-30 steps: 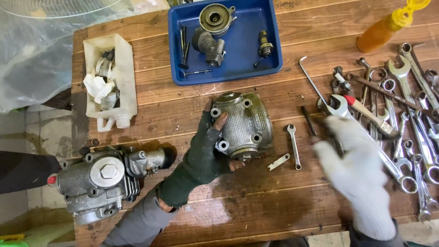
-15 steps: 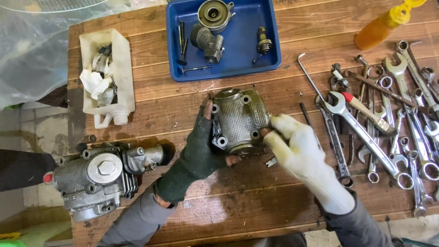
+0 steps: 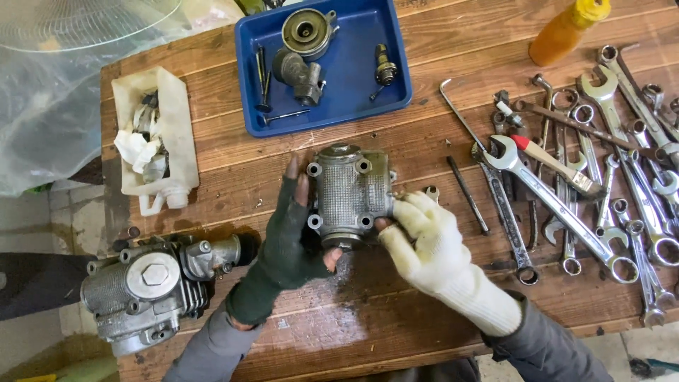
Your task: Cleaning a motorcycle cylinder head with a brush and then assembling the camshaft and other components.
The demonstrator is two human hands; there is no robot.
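Observation:
A grey ribbed metal engine cover (image 3: 351, 192) with bolt holes at its corners is held between both hands over the middle of the wooden table (image 3: 396, 332). My left hand (image 3: 286, 244), in a dark fingerless glove, grips its left side. My right hand (image 3: 424, 244), in a white knit glove, grips its right side and lower edge. A small spanner (image 3: 431, 192) lies just behind my right hand, mostly hidden.
A blue tray (image 3: 350, 92) with small engine parts sits at the back. A cut white plastic container (image 3: 157, 141) of bits stands left. A grey engine block (image 3: 152, 290) sits at the front left corner. Several spanners (image 3: 587, 205) and an orange bottle (image 3: 566, 32) fill the right side.
My right hand has come in from the spanners on the right and taken hold of the cover's right side. The cover has been turned upright between both hands.

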